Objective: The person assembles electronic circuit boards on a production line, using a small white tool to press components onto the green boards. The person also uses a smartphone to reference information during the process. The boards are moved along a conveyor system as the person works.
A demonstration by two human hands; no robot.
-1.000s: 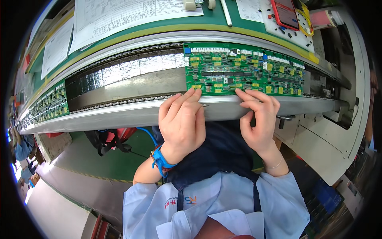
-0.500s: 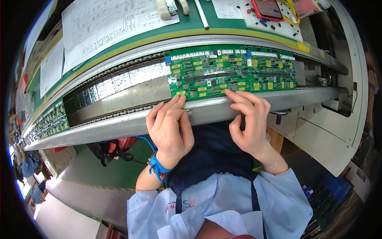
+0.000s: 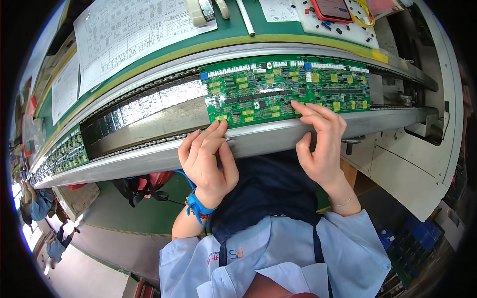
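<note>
The head fisheye looks down at the nearby circuit board [image 3: 285, 88].

Electronics assembly workshop: chain conveyor [image 3: 271, 140] along near edge of green desk [image 3: 231, 30]; populated circuit boards [image 3: 280, 89]; printed diagrams [image 3: 136, 44]; loose components [image 3: 325, 26].

Large printed sheet [image 3: 141, 39] on green tabletop [image 3: 276, 29]; white rod [image 3: 246, 18] and red-rimmed phone [image 3: 332, 9] farther right.

My feed shows a pale blue collared shirt [image 3: 278, 238], navy apron [image 3: 271, 186].
Small multicoloured chest logo [image 3: 235, 253]; bright blue wristband [image 3: 198, 205], left; thin bracelet [image 3: 343, 203], right.
</note>
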